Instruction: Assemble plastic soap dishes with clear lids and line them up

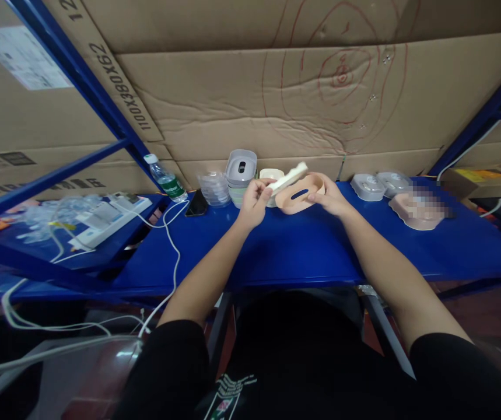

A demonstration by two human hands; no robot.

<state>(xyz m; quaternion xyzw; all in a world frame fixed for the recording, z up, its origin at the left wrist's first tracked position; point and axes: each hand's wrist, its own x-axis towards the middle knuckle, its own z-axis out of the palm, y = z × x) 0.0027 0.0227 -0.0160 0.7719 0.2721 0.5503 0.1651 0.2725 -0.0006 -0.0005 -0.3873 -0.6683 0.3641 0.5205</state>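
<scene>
Raised over the far side of the blue table, my left hand grips a cream plastic piece with a wavy edge, tilted up to the right. Beside it, my right hand is closed on the rim of a peach oval plastic tray with a dark slot in its middle. The two pieces are close together; whether they touch, I cannot tell. Behind my hands stand a grey container with a slot, stacked on others, and a cream container, partly hidden.
Clear plastic cups, a black phone and a water bottle stand left on the blue table. White cables hang over its edge. Clear-lidded containers and a pink one sit right. Cardboard backs the table.
</scene>
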